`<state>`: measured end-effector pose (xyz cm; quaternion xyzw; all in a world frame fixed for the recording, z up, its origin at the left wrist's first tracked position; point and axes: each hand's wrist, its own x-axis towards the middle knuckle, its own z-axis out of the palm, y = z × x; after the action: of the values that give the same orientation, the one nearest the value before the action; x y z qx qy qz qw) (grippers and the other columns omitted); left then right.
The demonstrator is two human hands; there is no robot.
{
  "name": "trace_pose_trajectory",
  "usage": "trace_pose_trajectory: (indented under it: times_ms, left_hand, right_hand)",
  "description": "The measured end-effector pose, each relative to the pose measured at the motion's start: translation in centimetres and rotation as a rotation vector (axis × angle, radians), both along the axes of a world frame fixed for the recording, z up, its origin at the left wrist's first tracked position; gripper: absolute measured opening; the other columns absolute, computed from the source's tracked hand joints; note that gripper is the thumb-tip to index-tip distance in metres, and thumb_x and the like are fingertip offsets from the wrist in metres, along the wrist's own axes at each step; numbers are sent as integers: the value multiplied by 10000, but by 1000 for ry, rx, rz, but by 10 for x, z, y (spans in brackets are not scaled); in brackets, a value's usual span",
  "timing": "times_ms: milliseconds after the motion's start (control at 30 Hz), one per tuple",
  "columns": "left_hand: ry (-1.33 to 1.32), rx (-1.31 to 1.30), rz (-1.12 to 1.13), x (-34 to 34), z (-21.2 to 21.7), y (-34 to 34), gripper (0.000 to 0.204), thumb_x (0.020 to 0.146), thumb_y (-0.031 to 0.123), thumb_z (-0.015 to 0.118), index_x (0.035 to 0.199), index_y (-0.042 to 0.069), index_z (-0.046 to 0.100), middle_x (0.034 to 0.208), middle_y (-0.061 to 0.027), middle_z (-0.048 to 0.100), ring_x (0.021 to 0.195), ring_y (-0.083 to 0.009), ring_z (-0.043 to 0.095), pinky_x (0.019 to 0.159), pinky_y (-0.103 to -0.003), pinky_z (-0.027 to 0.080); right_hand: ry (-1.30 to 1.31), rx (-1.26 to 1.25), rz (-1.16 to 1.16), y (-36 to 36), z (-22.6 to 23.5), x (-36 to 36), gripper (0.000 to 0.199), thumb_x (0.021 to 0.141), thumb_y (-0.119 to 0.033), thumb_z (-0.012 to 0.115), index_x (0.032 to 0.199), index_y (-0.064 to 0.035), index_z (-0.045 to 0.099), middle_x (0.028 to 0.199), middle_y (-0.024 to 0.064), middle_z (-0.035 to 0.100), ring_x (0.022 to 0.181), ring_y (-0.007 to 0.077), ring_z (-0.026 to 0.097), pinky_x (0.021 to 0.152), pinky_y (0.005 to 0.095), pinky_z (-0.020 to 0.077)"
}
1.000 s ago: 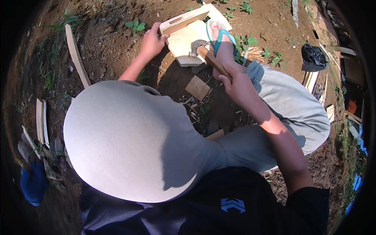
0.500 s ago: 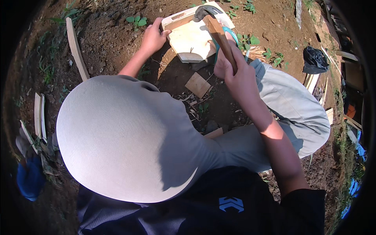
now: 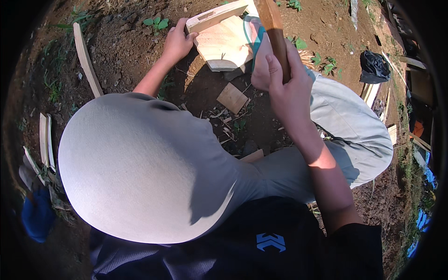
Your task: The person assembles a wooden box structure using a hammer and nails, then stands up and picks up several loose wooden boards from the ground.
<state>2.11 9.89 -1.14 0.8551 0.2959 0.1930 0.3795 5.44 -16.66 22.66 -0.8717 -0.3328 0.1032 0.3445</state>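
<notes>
My right hand (image 3: 293, 88) is wrapped round the wooden handle of a hammer (image 3: 273, 30), which points up past the top edge, so its head is out of view. My left hand (image 3: 178, 43) grips the left end of an upright wooden slat (image 3: 215, 17) with a long slot in it. This slat stands along the far side of a pale wooden board (image 3: 223, 43), which lies tilted over the soil. My foot (image 3: 262, 65), in a teal-strapped sandal, is against the board's right side. The handle hides part of the board's far right corner.
A small square wood piece (image 3: 232, 98) lies on the soil among chips. Long wood strips (image 3: 87, 60) lie at the left, near a blue object (image 3: 38, 214). A black plastic bag (image 3: 374, 67) sits at the right. My bent knees flank the work.
The hammer has lifted from over the slat's right end, and its head has left the picture. My left hand still holds the slat's left end.
</notes>
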Motion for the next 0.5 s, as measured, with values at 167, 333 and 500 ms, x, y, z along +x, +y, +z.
trace_pose_trajectory:
  times_ms: [167,333,500]
  left_hand:
    - [-17,-73,-50,-2,-1,-12,493,887,184,750,1307,64,520,985,-255,666,960,-433,645,825,-498,513]
    - [-29,-87,-48,-5,-1,-6,461,883,170,750,1272,55,528,986,-262,662,949,-433,642,817,-500,511]
    - [-61,-13,-18,-1,-1,-5,417,902,177,745,1242,47,542,1003,-236,703,936,-418,685,784,-486,531]
  right_hand:
    - [2,-573,112,-16,-36,-2,417,973,-117,621,1365,-65,489,799,249,673,833,491,679,694,527,517]
    - [-64,52,-71,-2,-5,-13,456,986,-239,605,1403,-85,503,903,301,687,892,489,678,774,583,540]
    - [-30,-381,48,-24,-29,0,441,989,-177,608,1409,-93,503,909,288,684,864,500,670,713,538,538]
